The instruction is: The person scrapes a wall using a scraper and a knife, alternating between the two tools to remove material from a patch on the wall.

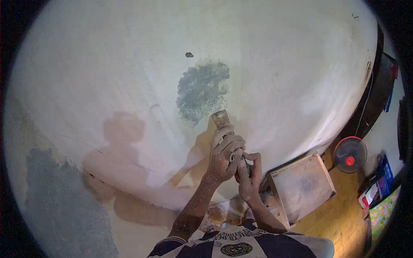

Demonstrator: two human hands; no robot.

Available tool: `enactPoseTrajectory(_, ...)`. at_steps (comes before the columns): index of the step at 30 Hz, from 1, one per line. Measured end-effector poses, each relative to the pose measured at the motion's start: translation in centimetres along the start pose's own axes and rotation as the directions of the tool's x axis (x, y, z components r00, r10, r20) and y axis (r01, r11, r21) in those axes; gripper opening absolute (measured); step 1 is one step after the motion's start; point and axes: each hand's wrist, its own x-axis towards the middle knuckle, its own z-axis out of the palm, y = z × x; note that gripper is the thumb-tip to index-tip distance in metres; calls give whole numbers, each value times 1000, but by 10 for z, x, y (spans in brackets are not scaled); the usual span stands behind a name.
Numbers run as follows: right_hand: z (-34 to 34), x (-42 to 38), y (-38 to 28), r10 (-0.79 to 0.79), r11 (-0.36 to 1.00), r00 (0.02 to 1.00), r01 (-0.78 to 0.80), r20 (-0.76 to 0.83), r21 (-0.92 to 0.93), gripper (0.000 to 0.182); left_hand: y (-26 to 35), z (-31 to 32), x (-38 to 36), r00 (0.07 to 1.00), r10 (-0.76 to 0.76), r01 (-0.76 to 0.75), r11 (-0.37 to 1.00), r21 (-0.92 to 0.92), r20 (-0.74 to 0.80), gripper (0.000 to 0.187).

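Whitewashed wall (129,56) fills most of the view, curved by the lens. Grey patch (202,90) near the middle where the paint is off; a small dark chip (189,54) just above it. Larger grey bare area (60,202) low at the left. Shadow of the person falls pinkish on the wall left of the arms.

Scraper (222,119) is held blade-up against the wall, its flat end touching the lower right edge of the grey patch. Left hand (224,157) is wrapped tight around the handle, fingers curled fully closed over it. Right hand (248,176) sits just below and beside the left, fingers closed on the butt end of the same handle; the two hands touch. Both forearms dusty with white powder.

Near bottom edge: striped shirt (241,245) with lettering and a round badge.

Right of the hands, a wooden box (303,185) stands on the tiled floor (340,219), close to the wall. Farther right, a red fan (350,155). Coloured packets (380,185) at the far right edge, too small to read.
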Motion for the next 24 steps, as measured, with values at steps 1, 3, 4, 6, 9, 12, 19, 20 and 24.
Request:
enactPoseTrajectory(1,-2,-1,1,12,1000,1000,-12,-4,8,15,-1,6,-1,999,17,-18,1000,-12,-27,17)
enactPoseTrajectory(3,-1,-1,2,21,999,1000,-20,-10,35,15,1,4,6,996,79,-79,997,-22,-29,14)
enactPoseTrajectory(4,0,-4,-1,23,998,1000,-23,-11,50,16,2,-1,13,993,116,-116,993,-24,-5,13)
enactPoseTrajectory(6,1,-4,3,9,998,1000,-9,-2,55,17,1,-6,17,990,143,-142,989,-32,19,12)
enactPoseTrajectory(9,5,-8,22,-9,998,1000,9,-15,55,18,-9,-5,6,995,93,-91,994,-62,33,11)
enactPoseTrajectory(12,10,-8,27,-26,997,998,30,-50,69,17,-15,0,1,996,83,-81,990,-112,12,11)
enactPoseTrajectory(19,14,-11,30,16,999,998,-12,-68,51,15,-20,2,-7,999,32,-32,988,-150,-4,12)
enactPoseTrajectory(20,12,-8,29,8,999,998,-5,-58,47,15,-19,3,-4,1000,9,-11,984,-176,-13,12)
enactPoseTrajectory(24,11,-6,26,32,997,997,-27,-75,68,16,-15,2,7,997,63,-67,988,-139,-33,16)
